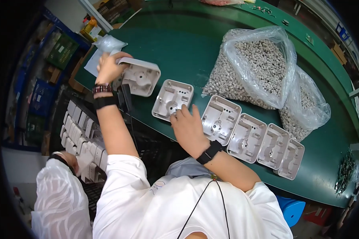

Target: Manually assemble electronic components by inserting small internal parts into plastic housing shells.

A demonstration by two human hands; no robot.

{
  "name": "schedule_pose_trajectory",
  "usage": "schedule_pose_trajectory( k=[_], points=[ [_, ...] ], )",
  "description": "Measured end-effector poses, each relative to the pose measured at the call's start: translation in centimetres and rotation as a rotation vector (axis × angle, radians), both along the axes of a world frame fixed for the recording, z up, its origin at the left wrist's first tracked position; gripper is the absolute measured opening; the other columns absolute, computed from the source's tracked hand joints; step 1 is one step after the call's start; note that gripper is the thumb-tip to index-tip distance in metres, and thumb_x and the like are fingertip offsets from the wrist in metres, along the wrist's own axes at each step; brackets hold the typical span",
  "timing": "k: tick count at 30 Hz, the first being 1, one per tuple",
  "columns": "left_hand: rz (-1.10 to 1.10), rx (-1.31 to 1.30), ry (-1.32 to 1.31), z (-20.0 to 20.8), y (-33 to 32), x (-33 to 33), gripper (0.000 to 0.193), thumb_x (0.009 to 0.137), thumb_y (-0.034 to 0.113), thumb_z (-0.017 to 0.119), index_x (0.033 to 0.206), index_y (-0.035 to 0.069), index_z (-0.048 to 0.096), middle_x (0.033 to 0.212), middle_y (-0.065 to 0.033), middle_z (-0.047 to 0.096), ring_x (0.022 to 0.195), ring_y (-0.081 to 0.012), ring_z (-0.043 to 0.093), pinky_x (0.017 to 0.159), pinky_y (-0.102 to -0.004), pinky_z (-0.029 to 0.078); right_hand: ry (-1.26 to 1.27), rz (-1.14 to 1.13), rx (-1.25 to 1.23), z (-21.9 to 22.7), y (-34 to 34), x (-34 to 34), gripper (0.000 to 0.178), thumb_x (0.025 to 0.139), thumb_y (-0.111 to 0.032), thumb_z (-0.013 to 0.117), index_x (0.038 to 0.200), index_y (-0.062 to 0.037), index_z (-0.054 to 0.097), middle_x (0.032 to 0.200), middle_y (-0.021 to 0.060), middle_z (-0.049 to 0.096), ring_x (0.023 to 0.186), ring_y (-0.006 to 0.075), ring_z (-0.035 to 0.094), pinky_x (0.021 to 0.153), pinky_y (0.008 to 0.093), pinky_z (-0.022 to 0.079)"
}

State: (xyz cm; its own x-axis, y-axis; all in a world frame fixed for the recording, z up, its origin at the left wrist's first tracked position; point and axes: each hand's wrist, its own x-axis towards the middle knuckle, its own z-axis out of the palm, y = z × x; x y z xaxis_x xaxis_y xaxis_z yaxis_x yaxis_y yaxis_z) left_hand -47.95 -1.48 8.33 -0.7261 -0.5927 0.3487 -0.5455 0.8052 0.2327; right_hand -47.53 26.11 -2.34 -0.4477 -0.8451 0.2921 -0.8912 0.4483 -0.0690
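1. My left hand (109,68) is curled closed over the left wall of a tilted grey box (143,79), near the bench's (179,44) near left corner; its open side faces me. I cannot tell whether the box touches the bench.
2. My right hand (188,129) is partly open, fingers spread and loosely bent, at the near right corner of a second box (172,99). I cannot tell whether they press on it.
3. That second box lies open side up by the near edge, just right of the tilted one.
4. Farther right along the near edge, four more open boxes (248,139) stand close together in a slanting row.
5. Behind the row sits a large clear bag (253,65) full of small grey parts, with a smaller bag (306,105) beside it.
6. Dark thin pieces (344,173) lie in a pile near the bench's right end.
7. Below the near left edge, another person's hand (70,160) is by some stacked pale boxes (83,137).
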Motion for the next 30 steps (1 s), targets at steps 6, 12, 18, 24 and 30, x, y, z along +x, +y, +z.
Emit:
schedule_pose_trajectory(
  k=[6, 12, 18, 24, 30],
  points=[
    [-0.385, -0.257, -0.580, 0.3, 6.5, -3.6, 0.025, 0.059, 0.013, 0.070, 0.081, 0.026, 0.069, 0.097, -0.0131, 0.045, 0.096, -0.0315, 0.047, 0.082, -0.0400, 0.039, -0.063, -0.013, 0.092, 1.7, 2.6, 0.1, 0.023, 0.072, -0.026, 0.062, 0.085, -0.0066, 0.061, 0.084, 0.0062, 0.059, 0.096, 0.0209, 0.050, 0.095, 0.0441, 0.030],
    [-0.627, -0.315, -0.674, -1.8, 8.9, -4.4, 0.037, 0.061, 0.014, 0.067, 0.096, 0.026, 0.063, 0.101, -0.0110, 0.044, 0.102, -0.0291, 0.040, 0.087, -0.0378, 0.032, -0.155, 0.042, 0.173, 2.7, 3.6, -0.3, 0.029, 0.070, -0.026, 0.063, 0.089, -0.0052, 0.060, 0.090, 0.0093, 0.058, 0.097, 0.0206, 0.049, 0.094, 0.0448, 0.031],
    [-0.671, -0.318, -0.324, -4.2, 9.7, -3.4, 0.048, 0.064, 0.012, 0.064, 0.109, 0.024, 0.056, 0.107, -0.0112, 0.044, 0.102, -0.0289, 0.040, 0.085, -0.0391, 0.032, -0.074, 0.108, -0.167, 1.4, 1.2, -0.1, 0.041, 0.069, -0.028, 0.064, 0.101, -0.0037, 0.056, 0.108, 0.0124, 0.052, 0.106, 0.0227, 0.046, 0.095, 0.0450, 0.031],
    [-0.648, -0.252, 0.115, -4.4, 12.4, -1.7, 0.040, 0.067, 0.008, 0.058, 0.105, 0.018, 0.058, 0.098, -0.0033, 0.052, 0.093, -0.0241, 0.046, 0.081, -0.0341, 0.034, -0.063, 0.169, -0.138, 0.1, -0.3, 0.3, 0.046, 0.069, -0.024, 0.064, 0.107, -0.0017, 0.052, 0.116, 0.0133, 0.049, 0.112, 0.0253, 0.042, 0.094, 0.0418, 0.032],
    [-0.801, -0.482, 0.203, -1.9, 16.7, 2.5, 0.015, 0.065, 0.013, 0.058, 0.080, 0.013, 0.061, 0.094, 0.0008, 0.054, 0.089, -0.0177, 0.048, 0.081, -0.0344, 0.036, -0.573, 0.119, -0.335, 3.6, 5.3, -1.6, 0.042, 0.070, -0.017, 0.065, 0.107, -0.0017, 0.052, 0.115, 0.0146, 0.048, 0.108, 0.0276, 0.046, 0.088, 0.0384, 0.038]
  ],
)
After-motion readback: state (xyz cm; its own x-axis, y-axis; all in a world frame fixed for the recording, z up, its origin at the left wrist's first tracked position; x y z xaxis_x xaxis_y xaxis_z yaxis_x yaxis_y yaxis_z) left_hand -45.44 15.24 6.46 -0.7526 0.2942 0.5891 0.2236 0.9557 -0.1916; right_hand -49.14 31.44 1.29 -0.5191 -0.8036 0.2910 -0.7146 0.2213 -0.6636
